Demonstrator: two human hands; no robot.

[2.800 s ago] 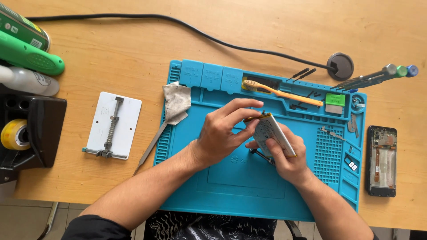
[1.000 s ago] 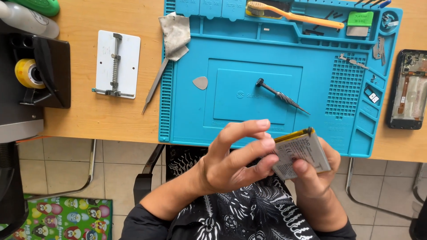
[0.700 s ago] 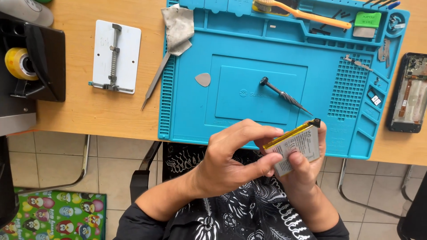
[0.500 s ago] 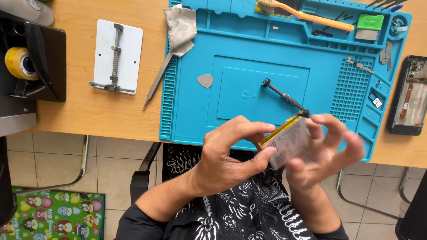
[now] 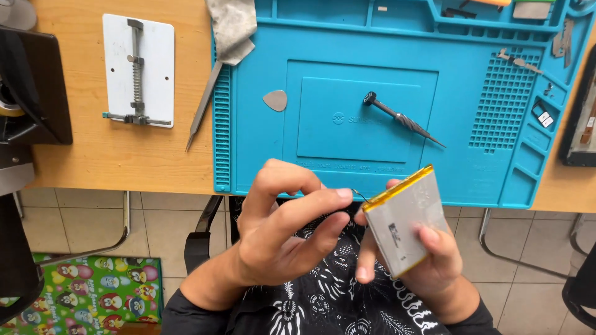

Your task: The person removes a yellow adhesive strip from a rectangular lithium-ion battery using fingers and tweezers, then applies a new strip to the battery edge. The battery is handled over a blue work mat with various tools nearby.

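My right hand (image 5: 428, 260) grips a flat silver battery pack (image 5: 403, 218) with a yellow top edge, held over my lap below the table's front edge. My left hand (image 5: 282, 229) is beside it, fingertips pinched at a thin wire at the pack's upper left corner. A small black screwdriver (image 5: 400, 118) and a grey pick (image 5: 275, 100) lie on the blue work mat (image 5: 261, 149).
A white clamp plate (image 5: 138, 70) sits on the wooden table (image 5: 124, 158) at left, with metal tweezers (image 5: 202, 115) and a grey cloth (image 5: 231, 28) at the mat's edge. A black box (image 5: 34, 87) stands far left. An opened phone (image 5: 580, 118) lies far right.
Both hands and the battery pack came off the mat and down over my lap. My right fingers spread briefly, then closed around the pack again. The view shifted toward the table's front edge.
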